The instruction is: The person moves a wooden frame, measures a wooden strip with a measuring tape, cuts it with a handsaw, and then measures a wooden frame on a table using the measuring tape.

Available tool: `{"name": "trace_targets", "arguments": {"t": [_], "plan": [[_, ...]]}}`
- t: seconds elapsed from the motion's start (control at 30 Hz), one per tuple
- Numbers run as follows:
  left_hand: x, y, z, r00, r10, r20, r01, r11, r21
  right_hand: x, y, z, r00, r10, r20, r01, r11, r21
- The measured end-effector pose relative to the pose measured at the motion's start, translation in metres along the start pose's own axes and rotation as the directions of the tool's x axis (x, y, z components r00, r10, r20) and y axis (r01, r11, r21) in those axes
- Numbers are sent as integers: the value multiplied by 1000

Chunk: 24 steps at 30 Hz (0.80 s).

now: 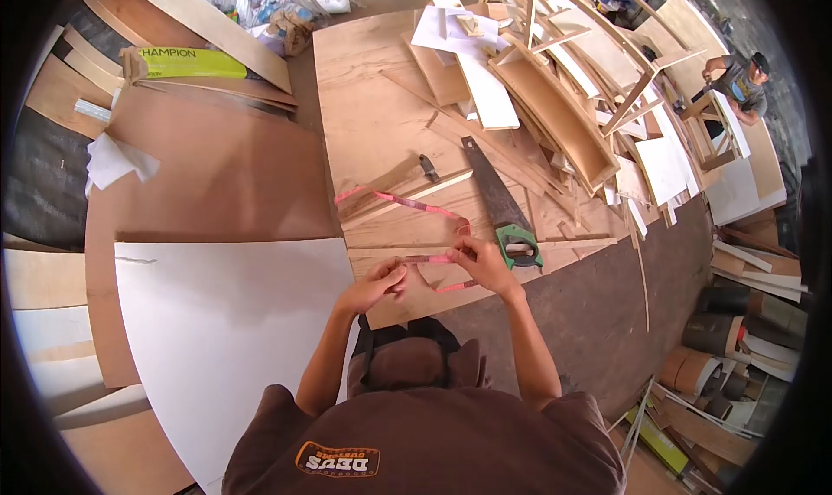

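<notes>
A pink tape point(429, 258) is stretched between my two hands over the front part of the wooden table point(360, 87). My left hand point(374, 288) is closed on one part of it, and my right hand point(482, 265) pinches it a short way to the right. The rest of the tape loops back across the tabletop behind my hands, and a piece hangs below my right hand. A handsaw point(518, 244) with a green handle lies just right of my right hand. Behind the tape, a small dark tool point(428, 167) rests near a wooden strip point(429, 192).
A white panel point(234, 322) and a brown board point(208, 166) lie to the left. Wood pieces and a long wooden tray point(555, 113) are heaped at the back right. Another person point(741, 87) is at the far right. Curved offcuts point(693, 369) lie at the lower right.
</notes>
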<state>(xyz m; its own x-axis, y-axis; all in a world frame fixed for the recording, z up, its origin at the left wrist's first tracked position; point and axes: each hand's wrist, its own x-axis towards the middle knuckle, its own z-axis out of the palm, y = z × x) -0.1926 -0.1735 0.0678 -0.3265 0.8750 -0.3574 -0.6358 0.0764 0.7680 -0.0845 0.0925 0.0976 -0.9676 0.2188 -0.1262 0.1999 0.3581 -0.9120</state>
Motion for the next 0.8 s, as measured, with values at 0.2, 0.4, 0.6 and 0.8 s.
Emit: {"name": "trace_targets", "arguments": {"t": [0.2, 0.4, 0.6, 0.8], "plan": [[-17, -28, -50, 953, 5, -302, 111, 924, 367, 21, 57, 35, 977, 101, 189, -73, 986, -153], [-25, -68, -131, 855, 47, -517, 108, 958, 266, 62, 116, 98, 995, -48, 86, 65, 975, -211], [7, -105, -162, 476, 341, -810, -34, 928, 371, 64, 125, 133, 998, 60, 31, -47, 942, -332], [18, -118, -157, 365, 439, -821, -25, 886, 463, 61, 141, 131, 997, -8, -73, -32, 847, -530]]}}
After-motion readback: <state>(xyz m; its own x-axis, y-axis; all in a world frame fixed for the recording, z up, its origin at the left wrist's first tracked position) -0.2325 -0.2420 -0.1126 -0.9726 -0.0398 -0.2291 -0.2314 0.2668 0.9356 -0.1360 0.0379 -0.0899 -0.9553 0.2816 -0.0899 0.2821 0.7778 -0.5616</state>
